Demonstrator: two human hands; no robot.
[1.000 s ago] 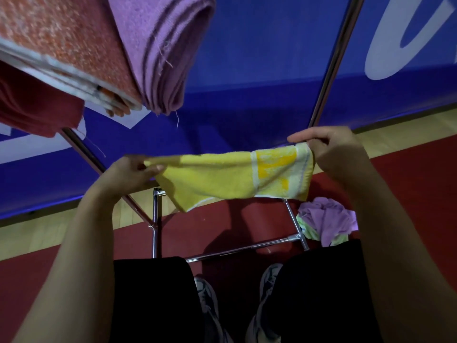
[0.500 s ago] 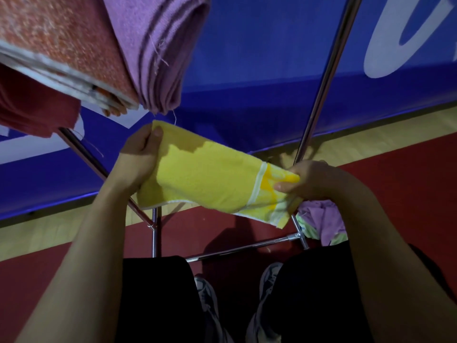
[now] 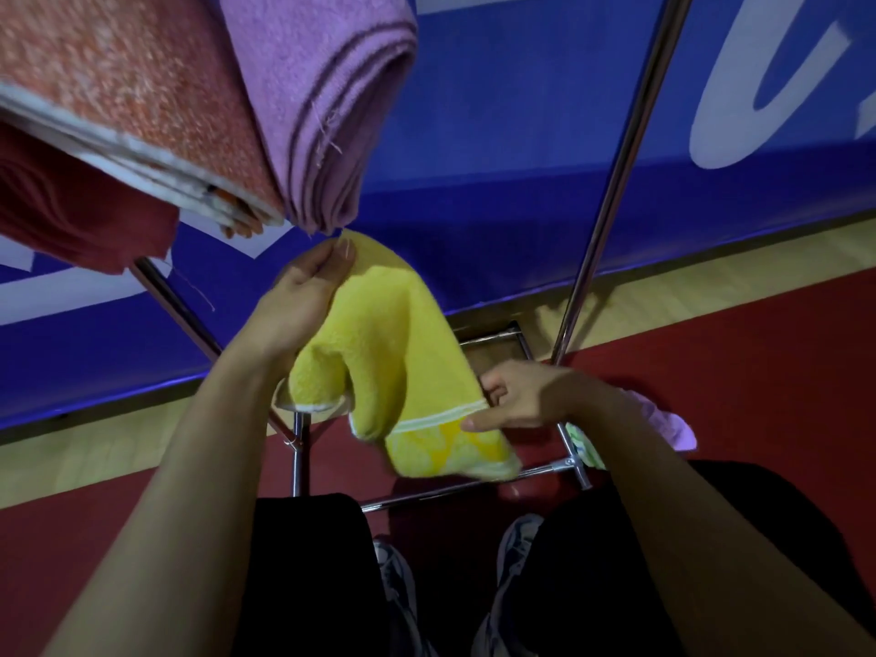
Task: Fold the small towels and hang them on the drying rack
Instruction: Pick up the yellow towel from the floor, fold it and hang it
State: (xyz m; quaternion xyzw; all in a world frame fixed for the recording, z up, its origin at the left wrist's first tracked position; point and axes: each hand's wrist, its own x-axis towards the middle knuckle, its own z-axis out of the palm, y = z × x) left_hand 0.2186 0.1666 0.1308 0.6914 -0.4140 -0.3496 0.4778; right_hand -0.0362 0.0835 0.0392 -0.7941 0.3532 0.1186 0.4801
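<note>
Head view, looking down past the drying rack [image 3: 611, 192] to the floor. Left hand [image 3: 303, 301] raised, thumb and fingers pinching the upper fold of the yellow towel [image 3: 393, 353] just beneath the hung towels. Right hand [image 3: 516, 400] lower, fingers curled and pinching the towel near its white-striped end. Towel draped between the two hands in a loose arch, doubled over but not squared, bordered end hanging below the right hand.

Already on the rack, upper left: a folded purple towel [image 3: 322, 101], an orange towel [image 3: 142, 87] beside and touching it, and a dark red towel [image 3: 71, 215] beneath (three in view; more may lie out of frame).

Still waiting: a crumpled heap of pale purple and green cloth [image 3: 663, 424] on the red floor by the rack's foot, partly hidden by the right forearm; number of pieces not discernible.

Judged stage: task partly complete. Fold of the yellow towel under way, hanging not yet done; the floor heap still to be folded and hung.
</note>
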